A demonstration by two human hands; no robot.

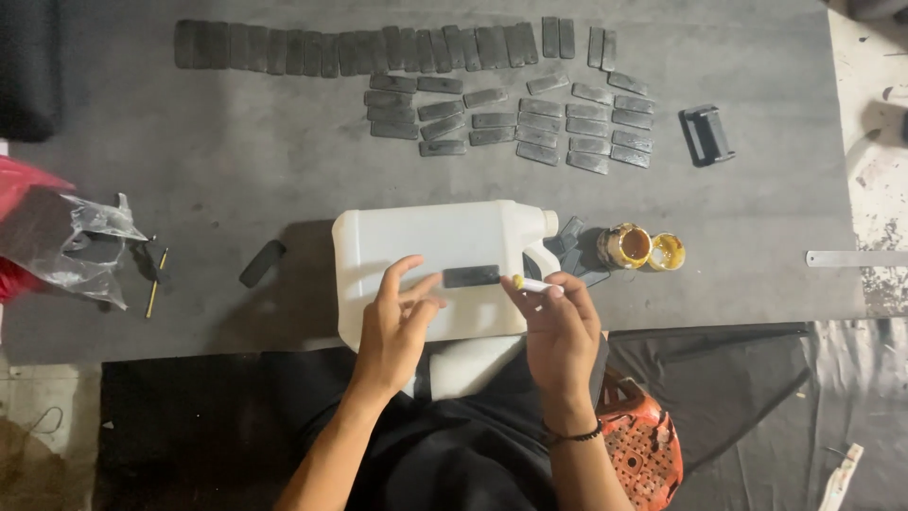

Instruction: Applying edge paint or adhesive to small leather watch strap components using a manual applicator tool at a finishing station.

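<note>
A white plastic jerrycan lies on its side on the grey floor in front of me. On its flat face rests a small dark rectangular piece. My left hand presses fingertips on the can just left of that piece. My right hand grips a thin white stick with a yellow tip, which points at the piece's right end.
Several dark rectangular pieces lie in rows at the far side. An open tin and its yellow lid sit right of the can. A black clip, metal ruler, clear plastic bag and orange basket surround me.
</note>
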